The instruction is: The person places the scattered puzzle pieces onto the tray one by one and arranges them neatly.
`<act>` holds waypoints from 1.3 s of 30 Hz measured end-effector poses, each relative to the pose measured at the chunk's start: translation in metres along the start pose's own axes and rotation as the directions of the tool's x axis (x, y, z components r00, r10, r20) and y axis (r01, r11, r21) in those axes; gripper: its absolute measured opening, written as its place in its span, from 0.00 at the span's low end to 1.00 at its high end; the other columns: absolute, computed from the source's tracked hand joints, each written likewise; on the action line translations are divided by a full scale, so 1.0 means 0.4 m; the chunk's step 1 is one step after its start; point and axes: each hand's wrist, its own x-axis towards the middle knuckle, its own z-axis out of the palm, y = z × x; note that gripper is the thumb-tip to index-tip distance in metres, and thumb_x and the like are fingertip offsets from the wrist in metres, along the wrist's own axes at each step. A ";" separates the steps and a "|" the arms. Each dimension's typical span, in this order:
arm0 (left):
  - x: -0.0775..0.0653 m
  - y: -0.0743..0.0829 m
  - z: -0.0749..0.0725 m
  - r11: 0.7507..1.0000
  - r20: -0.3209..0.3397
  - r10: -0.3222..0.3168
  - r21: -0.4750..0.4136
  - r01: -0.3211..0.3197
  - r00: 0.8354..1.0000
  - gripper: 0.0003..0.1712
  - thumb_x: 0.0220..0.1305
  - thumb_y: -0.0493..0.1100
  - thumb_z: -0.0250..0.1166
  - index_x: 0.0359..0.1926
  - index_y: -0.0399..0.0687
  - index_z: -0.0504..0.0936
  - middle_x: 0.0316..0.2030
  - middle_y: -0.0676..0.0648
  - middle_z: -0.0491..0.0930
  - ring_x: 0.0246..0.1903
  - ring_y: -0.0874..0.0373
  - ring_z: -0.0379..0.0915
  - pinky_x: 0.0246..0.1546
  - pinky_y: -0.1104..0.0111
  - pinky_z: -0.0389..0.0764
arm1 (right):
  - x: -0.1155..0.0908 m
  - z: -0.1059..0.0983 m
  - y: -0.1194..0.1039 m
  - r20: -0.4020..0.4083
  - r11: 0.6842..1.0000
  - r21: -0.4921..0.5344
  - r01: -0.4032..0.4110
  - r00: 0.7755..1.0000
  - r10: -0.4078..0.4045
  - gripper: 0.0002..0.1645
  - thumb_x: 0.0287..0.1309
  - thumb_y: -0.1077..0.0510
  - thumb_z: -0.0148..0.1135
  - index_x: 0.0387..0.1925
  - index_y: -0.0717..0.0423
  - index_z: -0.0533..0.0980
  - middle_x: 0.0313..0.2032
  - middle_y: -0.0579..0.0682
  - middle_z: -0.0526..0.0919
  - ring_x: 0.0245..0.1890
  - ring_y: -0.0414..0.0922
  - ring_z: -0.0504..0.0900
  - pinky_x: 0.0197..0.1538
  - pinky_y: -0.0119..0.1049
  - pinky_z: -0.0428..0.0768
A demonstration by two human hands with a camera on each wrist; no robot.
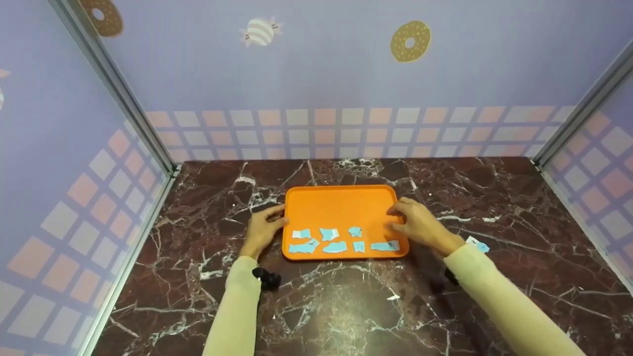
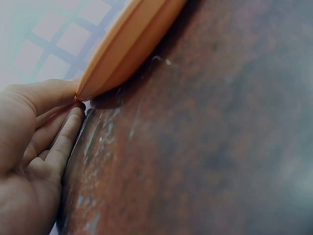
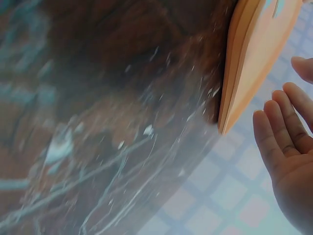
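An orange tray [image 1: 341,207] lies on the dark marbled table. Along its near half sit several torn light-blue paper-like pieces [image 1: 335,247] in two rough rows. At the tray's left edge, my left hand [image 1: 261,230] holds the rim; the left wrist view shows its thumb and fingertips [image 2: 74,111] meeting at the orange edge. My right hand [image 1: 423,225] hovers over the tray's right side, its fingers extended and apart from the rim in the right wrist view, with nothing in them.
Another torn blue-and-white piece [image 1: 477,244] lies on the table beside the right wrist. Small white scraps [image 1: 393,297] dot the marbled surface [image 1: 336,316]. A patterned back wall [image 1: 326,74] and side panels with metal posts enclose the table.
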 end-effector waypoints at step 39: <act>-0.007 0.003 -0.001 1.000 0.004 0.015 0.011 -0.015 1.000 0.24 0.67 0.33 0.74 0.64 0.40 0.86 0.59 0.37 0.84 0.60 0.42 0.81 0.59 0.58 0.84 | -0.142 -0.121 0.097 -0.097 0.999 0.018 -0.049 0.994 0.051 0.14 0.57 0.68 0.79 0.45 0.65 0.86 0.42 0.56 0.86 0.43 0.59 0.88 0.47 0.57 0.88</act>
